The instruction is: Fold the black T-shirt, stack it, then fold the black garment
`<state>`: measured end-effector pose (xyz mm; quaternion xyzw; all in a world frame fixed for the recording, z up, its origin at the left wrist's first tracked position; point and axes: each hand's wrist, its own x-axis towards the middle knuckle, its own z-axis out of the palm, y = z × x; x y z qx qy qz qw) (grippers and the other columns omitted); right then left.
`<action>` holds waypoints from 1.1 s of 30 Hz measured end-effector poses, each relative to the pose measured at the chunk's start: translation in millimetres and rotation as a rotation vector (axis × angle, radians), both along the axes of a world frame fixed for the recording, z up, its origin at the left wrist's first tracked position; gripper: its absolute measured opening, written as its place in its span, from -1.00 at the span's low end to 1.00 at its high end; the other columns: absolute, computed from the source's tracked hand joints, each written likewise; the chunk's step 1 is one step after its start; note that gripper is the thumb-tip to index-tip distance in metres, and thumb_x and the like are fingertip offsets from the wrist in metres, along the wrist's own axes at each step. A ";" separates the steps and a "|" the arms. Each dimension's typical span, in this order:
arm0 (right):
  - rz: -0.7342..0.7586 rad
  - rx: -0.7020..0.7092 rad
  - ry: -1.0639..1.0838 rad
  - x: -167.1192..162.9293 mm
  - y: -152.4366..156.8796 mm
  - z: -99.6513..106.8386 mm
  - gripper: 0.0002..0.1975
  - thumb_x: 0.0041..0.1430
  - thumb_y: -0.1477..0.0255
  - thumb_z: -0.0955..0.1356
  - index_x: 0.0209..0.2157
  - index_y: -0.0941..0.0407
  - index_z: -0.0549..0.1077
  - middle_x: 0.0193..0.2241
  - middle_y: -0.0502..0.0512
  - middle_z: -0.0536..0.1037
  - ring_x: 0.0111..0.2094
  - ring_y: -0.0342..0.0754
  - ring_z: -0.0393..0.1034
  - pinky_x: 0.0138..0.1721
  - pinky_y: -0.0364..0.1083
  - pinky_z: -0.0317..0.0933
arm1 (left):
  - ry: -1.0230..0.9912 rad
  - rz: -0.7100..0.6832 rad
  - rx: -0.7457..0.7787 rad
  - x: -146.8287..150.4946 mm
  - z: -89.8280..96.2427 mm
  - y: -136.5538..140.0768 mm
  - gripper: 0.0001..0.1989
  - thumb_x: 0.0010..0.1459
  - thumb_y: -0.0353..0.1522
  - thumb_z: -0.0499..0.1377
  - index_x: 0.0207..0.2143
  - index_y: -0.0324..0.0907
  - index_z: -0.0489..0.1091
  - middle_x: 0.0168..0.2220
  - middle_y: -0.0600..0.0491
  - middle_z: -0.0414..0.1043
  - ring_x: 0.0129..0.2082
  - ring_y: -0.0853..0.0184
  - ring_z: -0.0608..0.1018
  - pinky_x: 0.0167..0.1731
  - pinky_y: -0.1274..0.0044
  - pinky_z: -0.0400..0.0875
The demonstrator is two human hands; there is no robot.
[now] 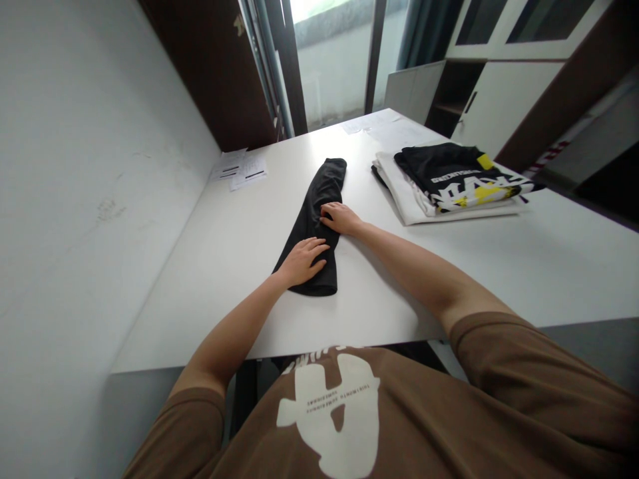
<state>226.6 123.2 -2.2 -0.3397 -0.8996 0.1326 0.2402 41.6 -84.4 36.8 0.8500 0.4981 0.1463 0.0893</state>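
A black garment [319, 193], folded into a long narrow strip, lies on the white table [224, 253] in front of me. Its kind does not show in this fold. My left hand [303, 261] rests flat on the nearer part of the cloth, fingers stretched to the right. Farther up the strip, my right hand [340, 217] touches its right edge with the fingers somewhat bent and apart. Neither hand visibly grips the fabric. Parts of the garment are hidden under both hands.
A stack of folded clothes [399, 189], white and black, lies on the table's right side, topped by a black printed shirt [444, 169]. Paper sheets [248, 171] lie by the left wall [100, 166]. More papers [374, 124] are at the far edge, before a glass door [334, 73].
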 end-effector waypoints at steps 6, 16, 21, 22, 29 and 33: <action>-0.001 0.005 -0.011 -0.4 -0.3 0.7 -0.82 0.43 0.32 0.40 -0.04 0.07 0.60 0.08 0.28 0.68 0.20 0.28 0.50 0.29 0.20 0.33 | 0.001 -0.007 0.008 -0.2 -1.1 0.0 -0.55 0.50 -0.28 0.18 0.35 -0.12 0.48 0.47 -0.11 0.42 0.53 0.02 0.37 0.59 0.09 0.22; -0.004 0.013 -0.016 -0.7 -1.0 2.0 -0.84 0.43 0.33 0.39 -0.06 0.06 0.59 0.06 0.25 0.68 0.19 0.27 0.50 0.28 0.20 0.34 | -0.003 0.000 0.004 -0.2 -1.1 0.1 -0.56 0.49 -0.28 0.19 0.35 -0.07 0.49 0.47 -0.07 0.41 0.52 0.03 0.38 0.59 0.08 0.23; 0.000 0.019 -0.019 -0.3 0.4 0.0 -0.82 0.43 0.32 0.39 -0.04 0.06 0.60 0.06 0.26 0.69 0.19 0.28 0.50 0.28 0.21 0.35 | 0.007 -0.001 -0.002 0.7 0.5 -0.6 -0.55 0.50 -0.27 0.18 0.35 -0.13 0.48 0.48 -0.10 0.41 0.53 0.01 0.37 0.59 0.10 0.22; -0.003 0.016 -0.016 -0.3 0.4 -0.2 -0.82 0.43 0.32 0.39 -0.04 0.06 0.60 0.07 0.26 0.69 0.19 0.29 0.50 0.29 0.21 0.34 | 0.007 0.001 -0.005 0.9 1.0 -0.6 -0.55 0.50 -0.27 0.18 0.36 -0.12 0.48 0.48 -0.09 0.41 0.53 0.01 0.36 0.59 0.09 0.22; 0.006 0.008 -0.003 0.2 1.0 -0.7 -0.80 0.43 0.31 0.40 -0.02 0.06 0.61 0.07 0.27 0.68 0.21 0.30 0.48 0.30 0.22 0.33 | 0.001 0.000 -0.006 0.7 0.3 -0.5 -0.55 0.49 -0.28 0.19 0.36 -0.08 0.48 0.47 -0.06 0.41 0.53 0.02 0.37 0.59 0.08 0.22; 0.002 0.006 -0.009 0.3 1.8 -1.6 -0.80 0.43 0.31 0.40 -0.02 0.06 0.61 0.08 0.26 0.68 0.21 0.29 0.49 0.30 0.21 0.32 | 0.006 -0.003 0.005 0.2 -0.7 0.0 -0.55 0.50 -0.27 0.18 0.36 -0.12 0.48 0.48 -0.09 0.41 0.53 0.01 0.36 0.59 0.10 0.22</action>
